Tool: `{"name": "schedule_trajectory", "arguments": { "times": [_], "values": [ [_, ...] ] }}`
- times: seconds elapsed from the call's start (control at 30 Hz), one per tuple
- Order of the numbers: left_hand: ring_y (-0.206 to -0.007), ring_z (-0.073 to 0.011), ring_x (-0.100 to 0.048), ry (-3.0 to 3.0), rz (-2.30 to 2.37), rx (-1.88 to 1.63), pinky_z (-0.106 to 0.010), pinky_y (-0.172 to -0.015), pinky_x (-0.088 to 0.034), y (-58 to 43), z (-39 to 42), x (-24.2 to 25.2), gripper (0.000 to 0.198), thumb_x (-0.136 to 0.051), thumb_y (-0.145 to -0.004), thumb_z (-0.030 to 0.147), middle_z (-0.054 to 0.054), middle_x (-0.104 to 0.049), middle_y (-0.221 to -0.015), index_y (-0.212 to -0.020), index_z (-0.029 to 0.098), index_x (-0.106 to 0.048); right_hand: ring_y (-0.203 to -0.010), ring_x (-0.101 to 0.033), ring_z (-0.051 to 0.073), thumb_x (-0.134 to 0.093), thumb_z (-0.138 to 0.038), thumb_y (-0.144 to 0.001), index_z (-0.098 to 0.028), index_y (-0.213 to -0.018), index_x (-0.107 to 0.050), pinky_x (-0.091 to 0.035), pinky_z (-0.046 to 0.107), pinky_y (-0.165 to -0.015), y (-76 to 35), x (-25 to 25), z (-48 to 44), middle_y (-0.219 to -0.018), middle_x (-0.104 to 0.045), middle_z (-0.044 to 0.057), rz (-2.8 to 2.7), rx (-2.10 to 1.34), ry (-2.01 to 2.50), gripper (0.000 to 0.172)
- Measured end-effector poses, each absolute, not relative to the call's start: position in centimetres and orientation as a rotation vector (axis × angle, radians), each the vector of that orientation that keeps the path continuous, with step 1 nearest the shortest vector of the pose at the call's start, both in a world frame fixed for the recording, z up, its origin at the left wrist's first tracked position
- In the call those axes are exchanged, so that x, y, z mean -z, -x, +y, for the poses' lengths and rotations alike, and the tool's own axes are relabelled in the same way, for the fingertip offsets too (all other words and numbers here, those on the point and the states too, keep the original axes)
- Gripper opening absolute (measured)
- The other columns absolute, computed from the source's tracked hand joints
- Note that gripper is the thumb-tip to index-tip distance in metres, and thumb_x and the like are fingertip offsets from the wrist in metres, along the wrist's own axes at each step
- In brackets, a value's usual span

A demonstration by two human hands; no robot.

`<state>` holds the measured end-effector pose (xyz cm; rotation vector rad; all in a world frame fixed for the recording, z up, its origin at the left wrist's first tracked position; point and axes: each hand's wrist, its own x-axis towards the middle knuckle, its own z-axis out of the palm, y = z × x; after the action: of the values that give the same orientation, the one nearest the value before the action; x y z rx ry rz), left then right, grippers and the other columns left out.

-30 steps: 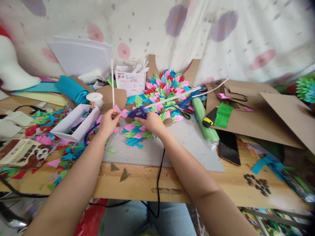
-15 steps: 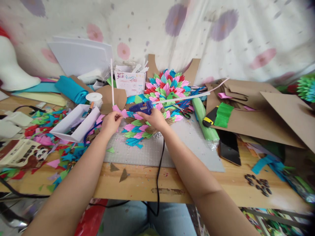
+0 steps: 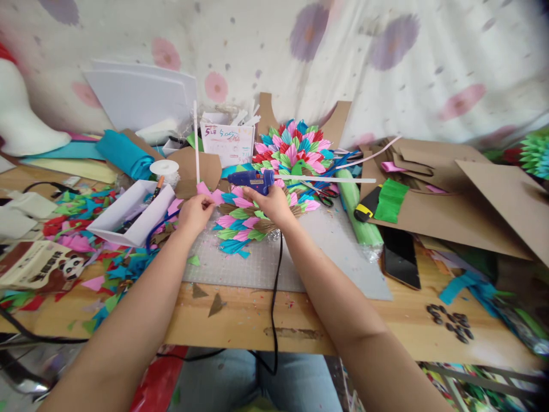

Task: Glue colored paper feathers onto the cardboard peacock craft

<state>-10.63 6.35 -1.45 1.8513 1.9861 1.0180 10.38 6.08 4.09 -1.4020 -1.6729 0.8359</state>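
Note:
My right hand (image 3: 274, 205) is wrapped round a blue hot glue gun (image 3: 251, 181), its nozzle facing left and a long white glue stick (image 3: 321, 179) out of its back. To the left, my left hand (image 3: 195, 216) has thumb and fingers pinched together at a pink paper piece (image 3: 206, 191); the grip itself is partly hidden. Under and between both hands lies a layered form of pleated paper petals (image 3: 240, 223) in pink, green, blue and brown. A thin white stick (image 3: 197, 143) rises upright behind my left hand.
A grey cutting mat (image 3: 338, 257) covers the table's middle. Left are a white box (image 3: 132, 217) and many paper scraps. Scissors (image 3: 325, 198), a second petal piece (image 3: 291, 146), a yellow-black cutter (image 3: 366, 206), cardboard (image 3: 446, 212) and a phone (image 3: 401, 257) lie beyond or right. The gun's black cord (image 3: 274, 309) hangs over the edge.
The glue gun has risen slightly and turned, so its nozzle sits higher and the glue stick's far end lower. My left hand has barely moved.

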Motion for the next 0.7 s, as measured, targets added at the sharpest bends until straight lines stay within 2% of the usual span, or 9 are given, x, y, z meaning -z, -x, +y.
{"name": "schedule_trajectory", "arguments": {
  "times": [0.23,0.43,0.7],
  "values": [
    [-0.069,-0.0198,-0.061,-1.876,2.017,-0.971,-0.030,-0.067,-0.044,10.49,6.27,1.26,0.005,-0.059,-0.071,0.024,-0.005,-0.068,-0.074,-0.071,0.020,-0.062,-0.060,-0.059,0.013,-0.059,-0.056,-0.071,-0.015,-0.068,-0.064,-0.042,0.021,-0.054,-10.34,-4.68,5.69,-0.061,-0.063,0.003,-1.550,-0.913,1.380,0.041],
    [-0.069,-0.0191,-0.061,-1.877,2.021,-0.974,-0.030,-0.066,-0.043,10.43,6.30,1.23,0.005,-0.058,-0.071,0.023,-0.004,-0.067,-0.074,-0.071,0.020,-0.062,-0.049,-0.051,0.009,-0.060,-0.050,-0.074,-0.014,-0.072,-0.064,-0.038,0.020,-0.047,-10.26,-4.70,5.59,-0.055,-0.059,0.001,-1.491,-0.976,1.288,0.036],
    [-0.070,-0.0164,-0.061,-1.848,1.912,-1.032,-0.028,-0.069,-0.047,10.84,6.20,1.25,0.015,-0.057,-0.072,0.024,-0.005,-0.069,-0.081,-0.081,0.018,-0.065,-0.046,-0.048,0.007,-0.064,-0.050,-0.071,-0.016,-0.069,-0.060,-0.035,0.019,-0.043,-10.34,-4.34,5.97,-0.050,-0.053,-0.002,-1.444,-1.008,1.180,0.035]
  ]
}}
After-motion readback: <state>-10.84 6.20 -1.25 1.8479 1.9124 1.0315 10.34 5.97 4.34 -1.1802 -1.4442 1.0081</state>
